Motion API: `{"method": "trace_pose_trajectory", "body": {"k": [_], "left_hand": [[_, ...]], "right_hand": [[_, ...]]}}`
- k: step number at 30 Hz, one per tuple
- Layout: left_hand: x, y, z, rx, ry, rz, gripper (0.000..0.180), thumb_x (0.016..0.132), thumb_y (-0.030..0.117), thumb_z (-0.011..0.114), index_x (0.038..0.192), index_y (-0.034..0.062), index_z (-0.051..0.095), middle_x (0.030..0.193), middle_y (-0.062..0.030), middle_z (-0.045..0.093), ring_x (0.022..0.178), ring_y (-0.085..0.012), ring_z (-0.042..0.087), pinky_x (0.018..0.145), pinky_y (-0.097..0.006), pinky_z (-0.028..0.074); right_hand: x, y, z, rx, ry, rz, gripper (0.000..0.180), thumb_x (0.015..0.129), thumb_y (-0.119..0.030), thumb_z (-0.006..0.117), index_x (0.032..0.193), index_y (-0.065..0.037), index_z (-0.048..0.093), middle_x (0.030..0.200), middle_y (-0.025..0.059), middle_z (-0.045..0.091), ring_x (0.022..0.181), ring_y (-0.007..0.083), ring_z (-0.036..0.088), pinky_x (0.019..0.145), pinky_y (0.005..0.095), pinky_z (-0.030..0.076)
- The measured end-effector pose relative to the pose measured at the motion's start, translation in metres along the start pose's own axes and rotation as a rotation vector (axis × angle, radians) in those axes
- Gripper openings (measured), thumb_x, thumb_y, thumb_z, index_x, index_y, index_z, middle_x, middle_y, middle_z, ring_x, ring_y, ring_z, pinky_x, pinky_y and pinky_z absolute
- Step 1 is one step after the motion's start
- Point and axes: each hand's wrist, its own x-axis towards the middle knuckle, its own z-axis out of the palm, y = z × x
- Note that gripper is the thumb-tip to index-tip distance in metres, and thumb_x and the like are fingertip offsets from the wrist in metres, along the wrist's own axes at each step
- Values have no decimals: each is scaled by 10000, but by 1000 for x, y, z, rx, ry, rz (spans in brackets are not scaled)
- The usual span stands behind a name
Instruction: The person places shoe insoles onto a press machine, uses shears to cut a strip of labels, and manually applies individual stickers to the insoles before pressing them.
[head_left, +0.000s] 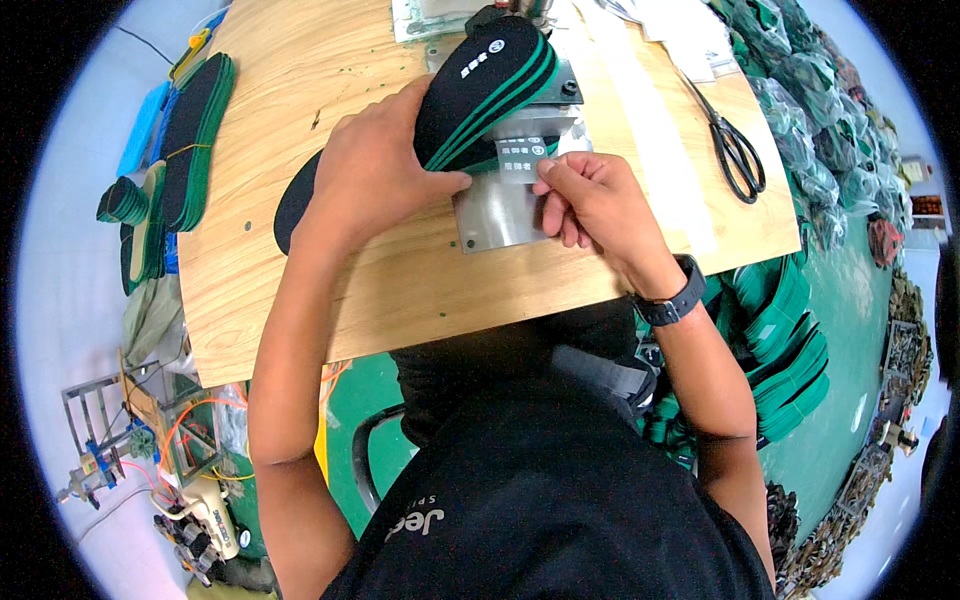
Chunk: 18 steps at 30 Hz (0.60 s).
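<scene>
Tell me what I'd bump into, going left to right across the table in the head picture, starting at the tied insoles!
Tied insoles, left hand, printed strip, right hand, scissors.

The left arm point(285, 380) reaches forward; the left hand point(372, 175) has its thumb stretched right, fingers mostly hidden. The right arm point(712, 375) bends inward; the right hand point(608, 205) pinches between thumb and forefinger, other fingers curled.

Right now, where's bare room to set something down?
Mostly bare wood lies between banded insoles and left hand, and between metal plate and near table edge. Crowded around the plate: printed strip, held insoles, right hand.
</scene>
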Motion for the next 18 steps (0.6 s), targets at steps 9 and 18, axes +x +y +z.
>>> {"method": "trace_pose_trajectory", "body": {"k": [9,18], "left_hand": [[-1,4,-9,-89,-66,-75,634,650,201,723,1223,26,515,940,-205,648,866,-347,624,789,-392,493],[-12,-34,-14,-744,270,-161,247,703,90,650,927,-6,615,806,-17,630,724,-87,552,683,-257,472]], "right_hand": [[-15,13,-17,362,238,-103,231,969,-172,455,836,-29,577,613,78,625,422,92,522,367,173,376],[4,-3,-1,-78,26,-37,271,936,-221,539,726,-58,589,523,20,582,363,51,462,341,167,316]]}}
